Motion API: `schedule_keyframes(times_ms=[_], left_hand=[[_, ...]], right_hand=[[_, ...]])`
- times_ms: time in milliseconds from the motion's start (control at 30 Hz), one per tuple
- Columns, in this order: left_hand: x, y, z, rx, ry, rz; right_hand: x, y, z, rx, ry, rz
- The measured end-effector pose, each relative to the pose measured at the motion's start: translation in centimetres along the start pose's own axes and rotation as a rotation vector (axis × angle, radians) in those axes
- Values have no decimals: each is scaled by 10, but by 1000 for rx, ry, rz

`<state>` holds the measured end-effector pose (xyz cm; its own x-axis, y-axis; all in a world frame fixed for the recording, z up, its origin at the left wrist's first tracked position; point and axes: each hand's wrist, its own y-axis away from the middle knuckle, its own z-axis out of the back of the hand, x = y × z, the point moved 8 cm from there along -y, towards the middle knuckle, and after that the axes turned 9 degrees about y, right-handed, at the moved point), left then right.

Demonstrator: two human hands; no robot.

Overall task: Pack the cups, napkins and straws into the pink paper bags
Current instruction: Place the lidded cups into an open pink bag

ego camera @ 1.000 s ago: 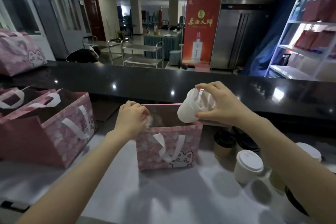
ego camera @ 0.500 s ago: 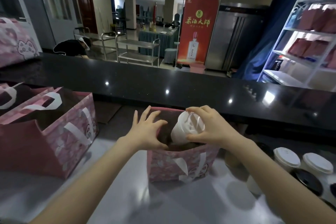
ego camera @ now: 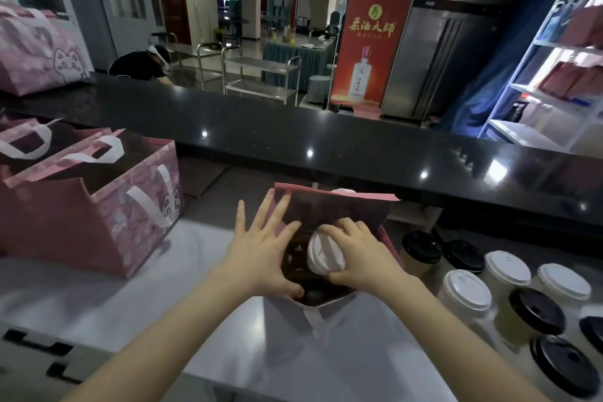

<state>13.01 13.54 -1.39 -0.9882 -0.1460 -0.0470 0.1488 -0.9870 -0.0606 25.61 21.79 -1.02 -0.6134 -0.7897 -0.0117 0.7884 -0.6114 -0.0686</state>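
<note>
Gripping white-lidded cup (ego camera: pixel 326 254) inside pink bag (ego camera: pixel 339 206), right hand (ego camera: pixel 365 254) fingers curled; left hand (ego camera: pixel 261 254) fingers splayed.

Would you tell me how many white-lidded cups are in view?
4. One cup in the pink paper bag, under the right hand; three on the counter right of it. Others may be hidden.

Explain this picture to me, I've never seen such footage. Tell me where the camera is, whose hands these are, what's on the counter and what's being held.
No machine here: a person wears one camera on the head, looking down at their own two bare hands. The left hand, spread wide, presses the side of a pink paper bag open. The right hand grips a white-lidded cup inside that bag. More lidded cups stand to the right; other pink bags to the left.
</note>
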Motion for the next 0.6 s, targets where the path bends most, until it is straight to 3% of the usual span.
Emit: schedule_keyframes(times_ms=[400,600], left_hand=[[-15,21,14,-94,-1,-1],[-6,18,26,-289,-2,26]], right_hand=[[19,-17,-40,5,14,16],[13,-17,-60,63,30,29]])
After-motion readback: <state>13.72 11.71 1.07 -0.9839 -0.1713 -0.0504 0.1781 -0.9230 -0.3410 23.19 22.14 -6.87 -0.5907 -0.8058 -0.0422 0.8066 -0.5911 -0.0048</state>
